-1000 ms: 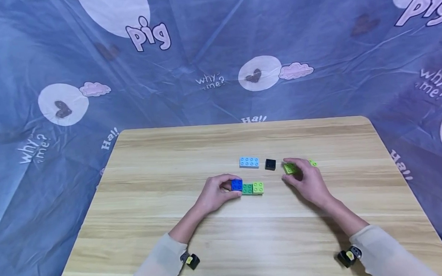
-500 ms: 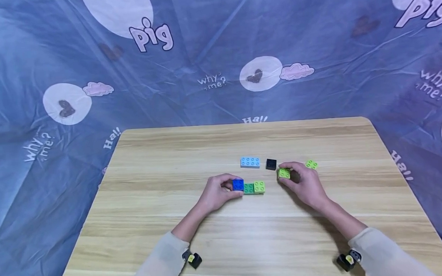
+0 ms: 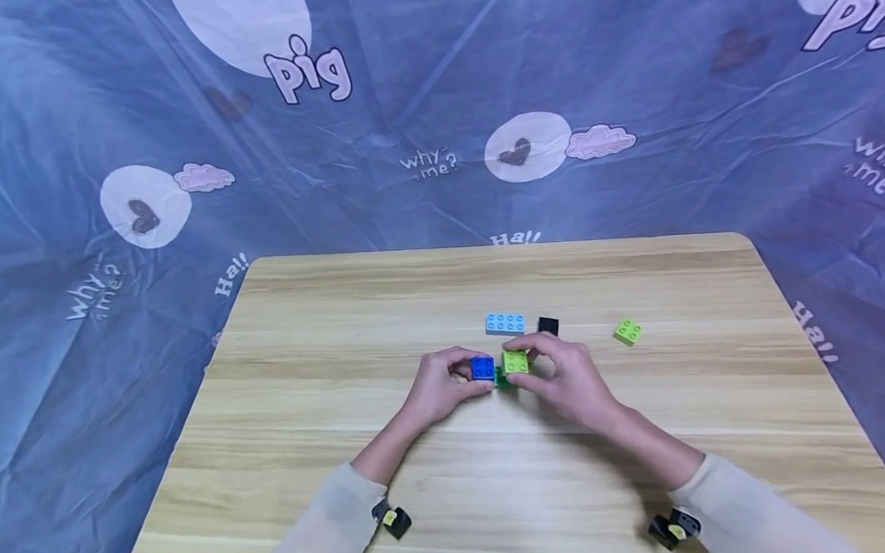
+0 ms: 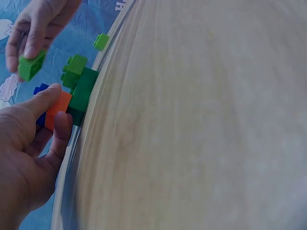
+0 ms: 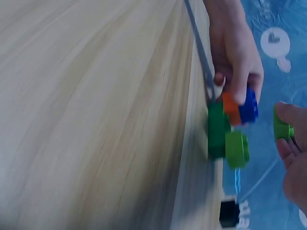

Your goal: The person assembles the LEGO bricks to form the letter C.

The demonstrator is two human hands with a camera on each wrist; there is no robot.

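My left hand pinches the stacked blue brick and orange brick between thumb and fingers. The orange one sits under the blue, on one end of a long dark green brick. On that green brick's other end stands a lime green brick, studs up. My right hand grips another lime green brick by its sides. Both wrist views show this held brick raised above the assembly, apart from it. From the head view it covers the seated lime brick.
On the wooden table, behind my hands, lie a light blue brick and a black brick, partly covered by my right hand. A loose lime green brick lies farther right. A patterned blue cloth hangs behind the table.
My right hand has picked up a lime green brick from the right and carried it left, over the assembled bricks. My left hand keeps its hold in nearly the same place.
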